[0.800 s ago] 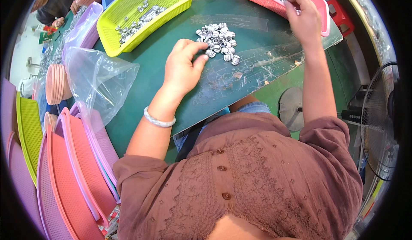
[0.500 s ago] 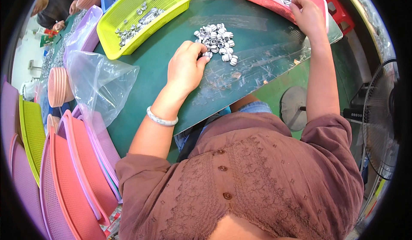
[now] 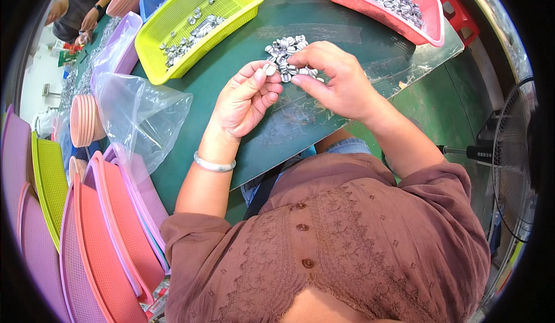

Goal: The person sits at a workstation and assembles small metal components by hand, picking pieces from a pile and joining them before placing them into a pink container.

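Note:
Between the thumb and fingers of my left hand [image 3: 245, 99] is a small round metal piece [image 3: 269, 69], its pale flat face showing. My right hand [image 3: 341, 83] reaches over the pile of small grooved silver pieces [image 3: 285, 47] on the green table. Its thumb and index finger are apart at the near edge of the pile; whether they touch a piece is hard to tell. The hand covers part of the pile. A pink basket [image 3: 430, 31] at the far right holds many similar pieces. More lie in the yellow-green basket [image 3: 151, 63] at the far left.
The green table [image 3: 231, 51] has its near edge by my lap. A clear plastic bag [image 3: 141, 112] hangs at the left, above stacked coloured baskets [image 3: 124, 225]. A fan [image 3: 511, 149] and red stool [image 3: 459, 19] stand at the right. Another person [image 3: 84, 5] works at far left.
My right hand has come from the pink basket to the pile. My left hand has lifted a metal piece off the table and turned palm up.

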`<state>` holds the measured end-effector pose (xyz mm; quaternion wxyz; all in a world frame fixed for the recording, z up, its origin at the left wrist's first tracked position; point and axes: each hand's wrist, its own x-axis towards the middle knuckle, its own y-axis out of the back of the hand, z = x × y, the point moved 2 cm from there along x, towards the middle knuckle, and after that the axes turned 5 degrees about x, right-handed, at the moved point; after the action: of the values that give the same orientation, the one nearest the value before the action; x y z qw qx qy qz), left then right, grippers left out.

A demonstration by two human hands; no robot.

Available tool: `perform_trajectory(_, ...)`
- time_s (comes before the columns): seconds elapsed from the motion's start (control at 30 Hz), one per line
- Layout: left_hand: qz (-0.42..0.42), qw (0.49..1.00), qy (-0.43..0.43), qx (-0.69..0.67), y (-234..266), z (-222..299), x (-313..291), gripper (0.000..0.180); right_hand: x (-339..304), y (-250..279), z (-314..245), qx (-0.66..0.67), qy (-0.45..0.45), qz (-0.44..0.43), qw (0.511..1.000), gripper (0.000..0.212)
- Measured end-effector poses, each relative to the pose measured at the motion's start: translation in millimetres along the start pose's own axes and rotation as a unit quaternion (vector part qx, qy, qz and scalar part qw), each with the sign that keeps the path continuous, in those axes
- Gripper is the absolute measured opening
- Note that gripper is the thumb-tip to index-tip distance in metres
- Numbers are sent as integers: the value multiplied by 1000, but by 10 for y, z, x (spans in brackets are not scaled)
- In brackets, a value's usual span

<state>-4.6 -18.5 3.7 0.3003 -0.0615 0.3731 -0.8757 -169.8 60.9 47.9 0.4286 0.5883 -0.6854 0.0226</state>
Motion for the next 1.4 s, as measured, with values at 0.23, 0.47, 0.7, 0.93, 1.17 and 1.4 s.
perform_trajectory(0.23,-22,999,-5,44,-37,-22,-24,22,35,-115,-4,9,20,13,1000,22)
perform_trajectory(0.47,-35,998,12,51,-24,-106,-24,24,30,-165,44,143,-36,-63,987,21)
perform_trajectory(0.7,63,989,-52,124,-176,-42,-40,17,18,-138,23,-20,18,10,1000,18)
perform_trajectory(0.93,21,996,-28,80,-68,-86,-12,16,-8,-165,-31,-48,32,39,998,19)
perform_trajectory(1.17,27,997,-21,74,-87,-103,-16,16,-29,-190,-24,-44,20,56,997,18)
perform_trajectory(1.4,28,997,-19,76,-83,-101,-21,15,-26,-181,-49,-36,23,74,996,17)
